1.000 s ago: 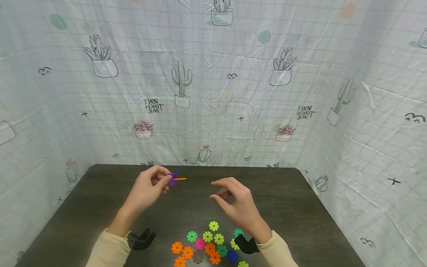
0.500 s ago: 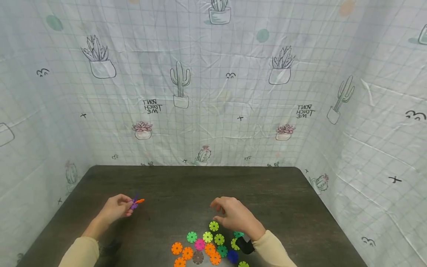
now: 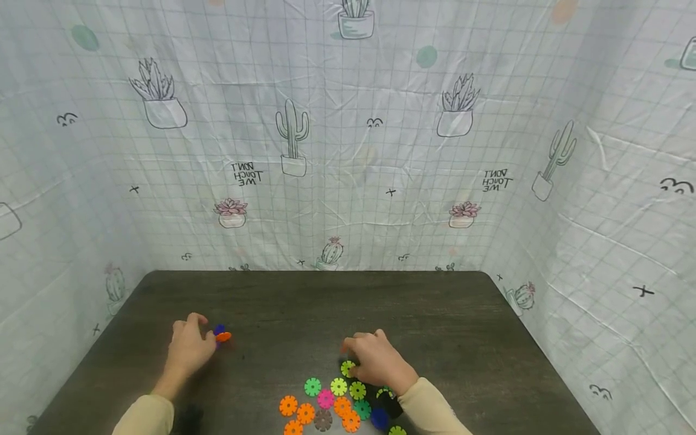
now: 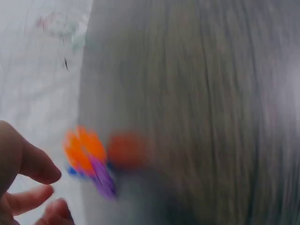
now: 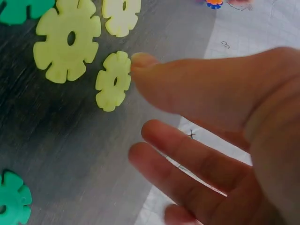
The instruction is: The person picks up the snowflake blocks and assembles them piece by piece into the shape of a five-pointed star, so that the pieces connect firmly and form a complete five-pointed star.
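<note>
A small cluster of joined notched plastic discs, orange, purple and blue [image 4: 84, 151], stands on the table at the left. My left hand [image 3: 187, 350] is right beside it, and in the left wrist view its fingertips are spread and apart from the discs. My right hand [image 3: 377, 362] hovers at the far end of the loose discs, palm down, fingers loosely bent. Its thumb tip [image 5: 143, 61] overlaps the edge of a yellow-green notched disc [image 5: 114, 80] lying flat, and the other fingers hold nothing.
Several loose notched discs lie near the front middle of the dark table [image 3: 283, 302]: orange [image 3: 306, 413], green [image 3: 312, 386], pink [image 3: 325, 398], brown [image 3: 323, 420] and blue [image 3: 379, 417]. A patterned curtain [image 3: 348, 205] encloses the back and sides.
My left hand has carried the joined discs left and down to the table and let go of them. My right hand has come down towards the loose discs.
</note>
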`<state>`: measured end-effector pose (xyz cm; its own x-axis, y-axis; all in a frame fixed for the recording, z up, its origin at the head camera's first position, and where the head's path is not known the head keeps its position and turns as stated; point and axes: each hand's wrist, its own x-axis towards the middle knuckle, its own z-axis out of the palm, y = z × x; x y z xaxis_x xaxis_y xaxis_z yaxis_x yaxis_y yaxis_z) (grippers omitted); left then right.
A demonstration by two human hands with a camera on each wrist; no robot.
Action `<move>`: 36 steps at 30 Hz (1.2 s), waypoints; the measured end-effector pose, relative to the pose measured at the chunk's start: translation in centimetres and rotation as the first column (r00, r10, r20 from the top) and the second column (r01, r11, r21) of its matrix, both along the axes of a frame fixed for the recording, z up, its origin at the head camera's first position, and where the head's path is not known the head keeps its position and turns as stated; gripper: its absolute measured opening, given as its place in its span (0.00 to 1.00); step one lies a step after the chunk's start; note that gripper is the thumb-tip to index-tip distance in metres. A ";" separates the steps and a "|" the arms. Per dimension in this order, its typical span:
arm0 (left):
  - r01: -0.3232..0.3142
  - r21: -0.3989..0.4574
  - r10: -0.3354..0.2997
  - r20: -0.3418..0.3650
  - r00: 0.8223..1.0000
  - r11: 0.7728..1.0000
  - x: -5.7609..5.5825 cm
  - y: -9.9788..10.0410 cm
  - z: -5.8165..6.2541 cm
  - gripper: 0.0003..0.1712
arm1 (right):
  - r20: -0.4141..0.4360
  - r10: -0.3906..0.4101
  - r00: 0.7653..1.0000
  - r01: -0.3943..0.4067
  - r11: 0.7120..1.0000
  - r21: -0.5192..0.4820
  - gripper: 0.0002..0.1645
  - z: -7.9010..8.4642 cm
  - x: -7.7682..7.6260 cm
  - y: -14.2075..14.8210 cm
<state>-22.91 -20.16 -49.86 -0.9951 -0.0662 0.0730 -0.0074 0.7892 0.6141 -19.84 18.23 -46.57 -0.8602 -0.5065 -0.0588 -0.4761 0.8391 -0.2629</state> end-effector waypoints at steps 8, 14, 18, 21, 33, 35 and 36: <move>0.424 0.033 -0.424 0.007 0.906 0.905 1.9 6.4 1.9 0.08 | 0.034 0.013 0.999 -0.016 0.995 0.094 0.19 -0.9 -0.3 -0.4; 0.724 0.159 -0.741 0.111 0.662 0.671 -0.1 8.0 -4.0 0.15 | 0.058 -0.002 0.998 -0.005 0.992 0.124 0.17 -1.2 -0.5 -0.7; 0.770 0.106 -0.771 0.209 0.601 0.629 -1.0 8.9 -8.1 0.18 | 0.081 -0.028 0.996 0.018 0.992 0.126 0.14 -1.2 -0.6 -0.9; 0.782 0.056 -0.767 0.250 0.591 0.621 -0.8 9.7 -8.9 0.20 | 0.112 -0.056 0.992 0.042 0.991 0.126 0.12 -1.2 -0.7 -0.9; 0.679 -0.015 -0.644 0.301 0.703 0.734 2.3 11.4 -4.4 0.22 | 0.212 -0.084 0.974 0.069 0.995 0.077 0.15 -1.6 -1.3 -0.4; 0.673 0.011 -0.642 0.311 0.701 0.740 2.8 11.5 -2.9 0.20 | 0.226 -0.089 0.970 0.076 0.995 0.066 0.15 -1.5 -1.3 -0.5; 0.669 0.035 -0.645 0.308 0.700 0.743 3.1 11.6 -2.0 0.19 | 0.238 -0.095 0.967 0.083 0.995 0.059 0.15 -1.5 -1.3 -0.5</move>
